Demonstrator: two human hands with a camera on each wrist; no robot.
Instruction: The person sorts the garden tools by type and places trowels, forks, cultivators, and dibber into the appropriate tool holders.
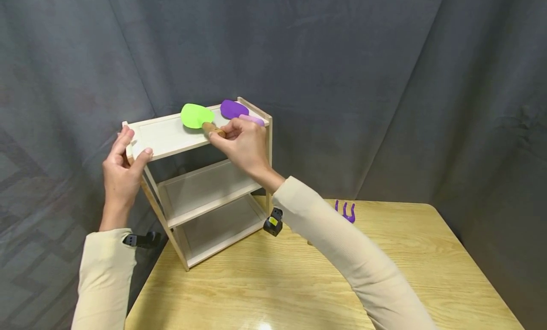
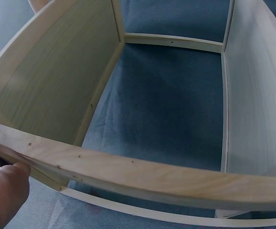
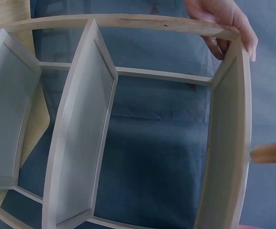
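Note:
My right hand (image 1: 245, 142) pinches the wooden handle of a small hand trowel with a bright green blade (image 1: 196, 116), over the top board of a white wooden shelf (image 1: 166, 137). In the right wrist view the trowel's handle (image 3: 264, 153) pokes out between fingers and top board. My left hand (image 1: 123, 175) grips the shelf's top left corner, thumb along the front and fingers round the side. A purple blade (image 1: 233, 109) lies at the right of the top board. Beside it is a light purple piece (image 1: 253, 119), partly hidden behind my right hand.
The shelf's middle board (image 1: 205, 190) and bottom board (image 1: 226, 225) show below. It stands at the back left of a wooden table (image 1: 239, 282). A purple pronged fork (image 1: 348, 213) lies behind my right forearm, partly covered. A grey curtain (image 1: 342, 83) hangs close behind.

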